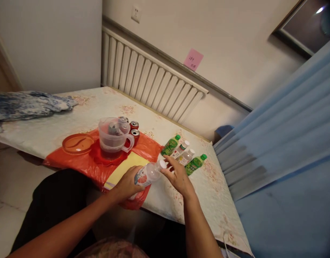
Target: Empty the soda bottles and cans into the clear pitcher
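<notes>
2 hands are in front of the person. The left hand (pixel 127 184) is closed around the body of 1 clear bottle (pixel 151 172), which is tilted over the near edge of the bench (pixel 165 200). The right hand (pixel 178 175) is half open, with thumb and forefinger at the white cap (pixel 162 164) of this bottle; I cannot tell if they grip it firmly.

Under and behind the left hand lie 1 yellow sheet (pixel 131 163) and 1 red plastic bag (pixel 76 157). On the bag there are 1 clear pitcher (pixel 111 141) with a handle, standing in 1 red dish (pixel 96 154), and 1 orange lid (pixel 78 144) to its left.

Beyond the right hand, 4 more bottles stand in a row: 2 with green caps (pixel 177 137) at the ends, 2 with white caps (pixel 191 152) between them.

Near the pitcher I count 3 cans (pixel 135 135); 1 grey shape also shows through its wall. Farthest are 1 radiator (pixel 151 77) and 1 pink note (pixel 193 59).
</notes>
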### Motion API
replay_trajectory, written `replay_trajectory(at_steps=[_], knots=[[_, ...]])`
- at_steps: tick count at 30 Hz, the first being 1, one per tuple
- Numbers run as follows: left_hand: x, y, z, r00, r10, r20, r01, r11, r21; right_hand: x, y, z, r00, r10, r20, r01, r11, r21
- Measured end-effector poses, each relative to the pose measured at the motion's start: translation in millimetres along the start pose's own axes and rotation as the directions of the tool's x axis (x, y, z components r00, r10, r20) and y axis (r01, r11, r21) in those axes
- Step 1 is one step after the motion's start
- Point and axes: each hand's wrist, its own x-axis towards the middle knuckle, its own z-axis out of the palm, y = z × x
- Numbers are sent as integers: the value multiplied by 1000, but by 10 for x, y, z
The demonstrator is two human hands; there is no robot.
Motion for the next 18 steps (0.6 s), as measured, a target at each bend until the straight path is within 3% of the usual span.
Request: replay_trajectory(at_steps=[3,5,11,15,18], knots=[[26,55,-11,1000,1,22,0,1000,-29,23,67,-85,999,-32,44,19,967,253],[28,93,-6,999,8,50,-5,999,-49,32,101,-98,998,-37,54,17,944,330],[5,171,56,999,-7,51,11,997,-76,28,85,57,989,80,-127,-37,950,310],[40,212,94,998,-39,56,44,996,-81,33,43,176,935,182,-305,-119,969,216],[94,236,104,994,-78,83,88,988,-126,16,126,233,909,208,-361,-93,946,312]])
